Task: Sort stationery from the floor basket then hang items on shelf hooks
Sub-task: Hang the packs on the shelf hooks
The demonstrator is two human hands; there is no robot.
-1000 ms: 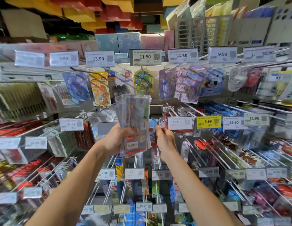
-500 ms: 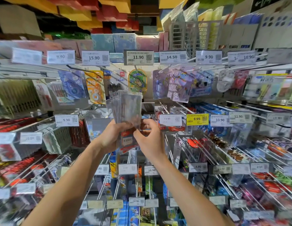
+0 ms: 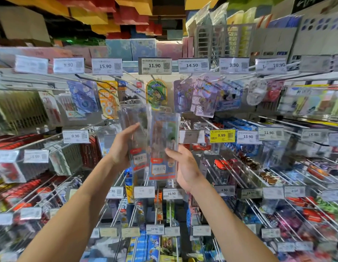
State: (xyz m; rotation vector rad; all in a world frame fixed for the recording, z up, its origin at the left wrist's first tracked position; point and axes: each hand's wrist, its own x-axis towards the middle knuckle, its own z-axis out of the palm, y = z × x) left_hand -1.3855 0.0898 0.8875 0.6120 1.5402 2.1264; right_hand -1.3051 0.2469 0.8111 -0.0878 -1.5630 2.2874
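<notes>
My left hand (image 3: 120,149) grips a stack of clear plastic stationery packs (image 3: 136,129) with red and blue labels at the bottom, held upright in front of the shelf. My right hand (image 3: 184,167) holds one separate clear pack (image 3: 163,148) of the same kind by its right edge, just right of the stack and slightly overlapping it. Both packs are at chest height in front of the middle row of hooks. The floor basket is out of view.
Rows of metal shelf hooks (image 3: 211,125) with hanging packs and price tags (image 3: 154,65) fill the wall ahead. A yellow 9.99 tag (image 3: 222,135) sits right of my hands. Boxes are stacked on the top shelf (image 3: 130,47).
My right hand came off the hook area, reached to the stack, and has pulled one pack away to the right. The left hand keeps hold of the remaining stack.
</notes>
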